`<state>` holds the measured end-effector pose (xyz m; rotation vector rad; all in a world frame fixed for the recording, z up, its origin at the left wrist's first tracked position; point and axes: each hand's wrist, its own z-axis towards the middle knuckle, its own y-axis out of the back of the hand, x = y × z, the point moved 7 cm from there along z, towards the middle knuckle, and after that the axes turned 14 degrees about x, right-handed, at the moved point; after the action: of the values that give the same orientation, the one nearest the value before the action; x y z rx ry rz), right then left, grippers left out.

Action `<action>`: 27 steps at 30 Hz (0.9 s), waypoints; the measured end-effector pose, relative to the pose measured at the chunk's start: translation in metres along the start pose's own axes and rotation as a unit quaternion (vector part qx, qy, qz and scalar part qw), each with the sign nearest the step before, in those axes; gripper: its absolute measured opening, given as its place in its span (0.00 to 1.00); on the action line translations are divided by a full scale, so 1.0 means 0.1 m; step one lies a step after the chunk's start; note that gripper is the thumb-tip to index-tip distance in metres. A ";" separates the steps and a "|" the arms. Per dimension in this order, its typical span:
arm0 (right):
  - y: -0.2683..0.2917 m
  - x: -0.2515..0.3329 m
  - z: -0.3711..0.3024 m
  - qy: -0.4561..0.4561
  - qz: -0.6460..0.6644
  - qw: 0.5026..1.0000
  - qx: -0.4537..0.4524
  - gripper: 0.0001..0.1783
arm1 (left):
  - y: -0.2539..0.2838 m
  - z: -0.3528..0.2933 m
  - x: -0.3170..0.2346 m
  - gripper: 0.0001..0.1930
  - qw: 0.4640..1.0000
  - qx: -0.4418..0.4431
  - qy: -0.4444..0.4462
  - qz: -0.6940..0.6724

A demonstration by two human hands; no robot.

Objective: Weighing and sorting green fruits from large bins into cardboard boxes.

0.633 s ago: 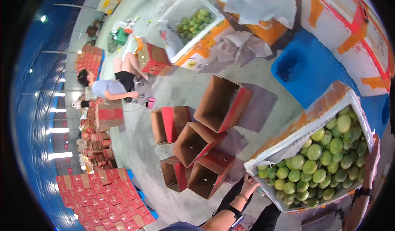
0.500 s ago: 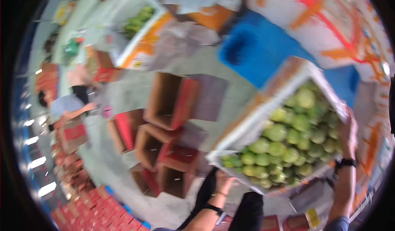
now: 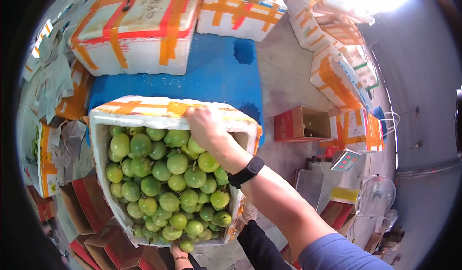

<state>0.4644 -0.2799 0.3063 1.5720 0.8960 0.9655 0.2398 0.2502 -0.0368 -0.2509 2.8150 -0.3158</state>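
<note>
A white foam box with orange tape, full of round green fruit, is in front of me. My right hand reaches across it, its fingers closed over the far rim. At the near edge is my left hand, mostly hidden below the box, with its thumb up against the near wall. One green fruit lies at that edge, right beside the left thumb. The box's far side reaches over a blue pallet.
Large taped foam boxes stand on the pallet's far part. Open red-and-brown cartons lie at the lower left, another carton at the right. A scale display and a fan stand near the right wall.
My view has swung to the right, and the blue pallet is now beyond the box. The fruit-filled box, tilted before, sits more level. My right hand is now at its far rim.
</note>
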 end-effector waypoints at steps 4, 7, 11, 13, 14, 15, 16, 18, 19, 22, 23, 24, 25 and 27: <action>-0.04 -0.28 -0.20 0.018 -0.141 0.988 0.053 0.05 | -0.31 -0.15 -0.14 0.18 0.998 0.041 -0.043 0.014; -0.03 -0.82 -0.20 -0.043 -0.066 0.978 0.196 0.08 | -0.53 -0.38 -0.03 0.21 0.986 -0.036 -0.163 0.023; 0.11 -1.13 -0.27 -0.043 -0.078 0.968 0.233 0.11 | -0.94 -0.47 0.65 0.19 0.985 0.014 -0.101 -0.143; 0.12 -1.14 -0.29 0.006 -0.131 0.969 0.209 0.13 | -1.00 -0.52 1.03 0.19 0.993 -0.071 -0.064 -0.071; 0.08 -1.21 -0.29 -0.022 -0.155 0.964 0.217 0.15 | -1.06 -0.55 1.32 0.19 0.989 -0.076 -0.004 -0.125; 0.07 -1.19 -0.29 -0.009 -0.166 0.968 0.188 0.16 | -1.07 -0.61 1.54 0.19 0.984 -0.077 0.042 -0.152; 0.00 -1.17 -0.28 0.001 -0.139 0.973 0.182 0.17 | -1.09 -0.64 1.72 0.17 0.987 -0.058 0.100 -0.112; -0.03 -1.10 -0.26 0.002 -0.112 0.986 0.126 0.22 | -1.04 -0.70 1.92 0.15 0.978 -0.080 0.154 -0.116; -0.01 -1.08 -0.27 -0.022 -0.105 0.988 0.111 0.24 | -1.06 -0.71 1.92 0.12 0.979 -0.043 0.135 -0.145; 0.19 -0.83 -0.46 0.028 -0.047 0.998 0.022 0.32 | -1.06 -0.76 1.85 0.14 0.963 0.015 0.225 -0.146; 0.37 -0.68 -0.68 0.067 -0.066 0.992 -0.079 0.33 | -1.03 -0.81 1.78 0.15 0.957 0.004 0.245 -0.155; 0.46 -0.63 -0.95 0.063 -0.012 0.996 -0.062 0.33 | -1.01 -0.86 1.68 0.16 0.958 0.008 0.251 -0.137; 0.55 -0.57 -1.29 0.054 0.028 0.998 -0.029 0.34 | -0.98 -0.92 1.54 0.17 0.957 0.017 0.259 -0.128; 0.41 -0.49 -2.06 -0.002 0.157 0.984 0.087 0.32 | -0.92 -1.08 1.22 0.17 0.960 0.046 0.266 -0.069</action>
<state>0.2595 -0.2536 0.3684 1.9043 0.7582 1.1264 0.1040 0.1573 0.0524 -0.3943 3.3040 -0.6263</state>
